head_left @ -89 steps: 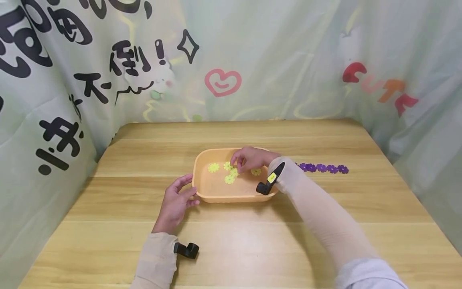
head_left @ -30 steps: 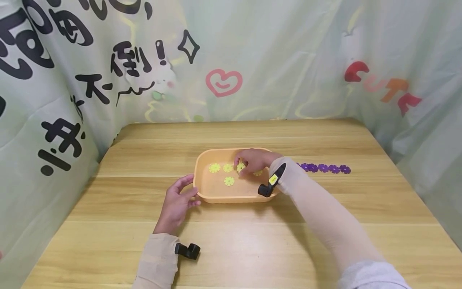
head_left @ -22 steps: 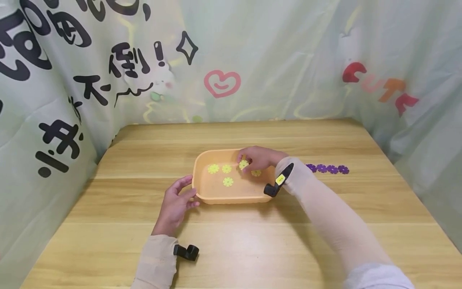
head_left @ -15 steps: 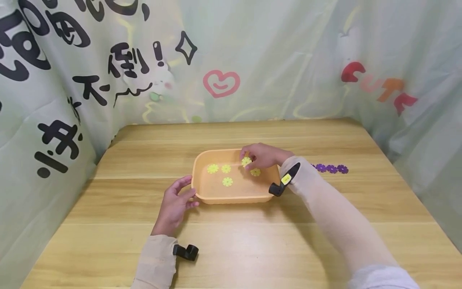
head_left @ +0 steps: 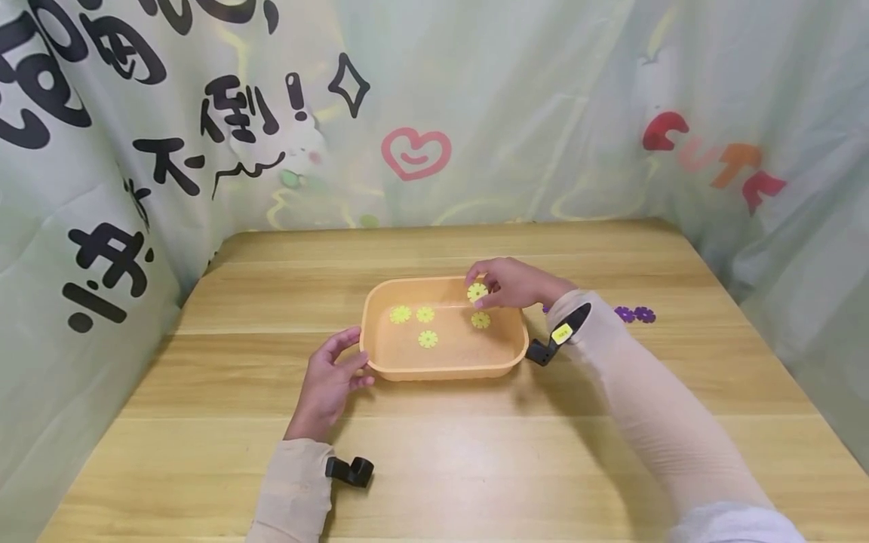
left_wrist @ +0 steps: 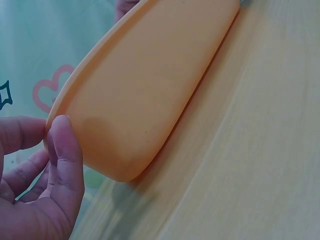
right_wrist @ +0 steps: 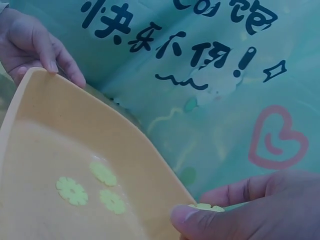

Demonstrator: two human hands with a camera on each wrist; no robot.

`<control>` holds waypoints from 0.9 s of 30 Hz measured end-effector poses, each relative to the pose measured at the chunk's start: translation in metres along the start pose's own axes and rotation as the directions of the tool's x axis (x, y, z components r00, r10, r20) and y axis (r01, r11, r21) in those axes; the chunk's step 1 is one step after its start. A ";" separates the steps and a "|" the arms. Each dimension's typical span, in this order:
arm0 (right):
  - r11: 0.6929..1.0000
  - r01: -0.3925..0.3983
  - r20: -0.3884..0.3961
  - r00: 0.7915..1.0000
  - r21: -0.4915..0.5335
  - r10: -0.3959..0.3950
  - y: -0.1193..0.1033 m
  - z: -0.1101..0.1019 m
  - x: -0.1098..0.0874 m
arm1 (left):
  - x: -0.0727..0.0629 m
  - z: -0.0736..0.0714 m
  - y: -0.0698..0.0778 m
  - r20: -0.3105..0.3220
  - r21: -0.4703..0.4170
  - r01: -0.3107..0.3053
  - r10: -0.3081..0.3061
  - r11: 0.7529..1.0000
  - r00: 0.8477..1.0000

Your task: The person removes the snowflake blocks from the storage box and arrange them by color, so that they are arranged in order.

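Observation:
My left hand point(head_left: 331, 386) grips the left end of an orange plastic tray point(head_left: 441, 373), thumb on the outer wall and fingers at the rim, as the left wrist view shows point(left_wrist: 62, 165). Over the tray's back right corner, my right hand point(head_left: 516, 283) pinches a yellow flower-shaped disc point(head_left: 477, 292) between thumb and fingers. Inside the tray lie several more yellow flower-shaped discs point(head_left: 428, 339), spread flat and apart; one point(head_left: 480, 320) is just below the held one. In the right wrist view the held disc point(right_wrist: 210, 207) shows only its edge.
Purple flower-shaped discs point(head_left: 634, 314) lie in a row right of the tray, partly hidden by my right wrist. All stand on a wooden table point(head_left: 434, 452). A printed curtain point(head_left: 516, 136) hangs behind the table and at both sides.
My right hand took up a yellow disc from the middle of the tray and has moved right and up with it to the back right corner. The left hand stays on the tray.

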State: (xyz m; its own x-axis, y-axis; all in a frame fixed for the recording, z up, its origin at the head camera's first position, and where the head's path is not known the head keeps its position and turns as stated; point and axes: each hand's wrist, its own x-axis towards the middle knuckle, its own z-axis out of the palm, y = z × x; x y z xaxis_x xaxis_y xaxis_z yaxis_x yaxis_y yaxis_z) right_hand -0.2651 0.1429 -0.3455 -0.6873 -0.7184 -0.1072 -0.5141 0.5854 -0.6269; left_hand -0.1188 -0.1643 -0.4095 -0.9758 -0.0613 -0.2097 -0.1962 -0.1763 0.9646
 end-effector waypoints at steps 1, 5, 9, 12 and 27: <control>1.000 -0.008 -0.005 1.000 0.006 0.009 0.001 -0.001 -0.002 | 0.000 0.000 0.000 -0.001 -0.002 -0.001 0.001 1.000 1.000; 0.999 -0.032 -0.031 0.999 0.028 0.033 0.005 -0.004 -0.009 | 0.000 0.001 0.000 -0.001 -0.010 -0.008 0.008 1.000 1.000; 0.998 -0.038 -0.062 0.997 0.051 0.041 0.011 -0.004 -0.018 | -0.002 -0.001 -0.002 -0.003 0.003 -0.002 0.002 1.000 1.000; 0.997 -0.046 -0.081 0.995 0.068 0.052 0.016 -0.004 -0.026 | -0.003 -0.002 -0.003 -0.009 0.016 0.012 -0.012 1.000 1.000; 0.984 -0.150 -0.173 0.971 0.100 0.166 0.040 -0.013 -0.063 | 0.001 0.002 0.000 -0.003 0.002 0.000 0.000 1.000 1.000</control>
State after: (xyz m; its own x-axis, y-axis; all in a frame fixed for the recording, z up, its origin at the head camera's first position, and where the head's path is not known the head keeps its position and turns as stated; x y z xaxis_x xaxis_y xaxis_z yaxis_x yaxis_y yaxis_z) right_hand -0.2494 0.2166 -0.3536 -0.8412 -0.5356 -0.0743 -0.3513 0.6459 -0.6778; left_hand -0.1196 -0.1624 -0.4098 -0.9756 -0.0643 -0.2100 -0.1962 -0.1747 0.9649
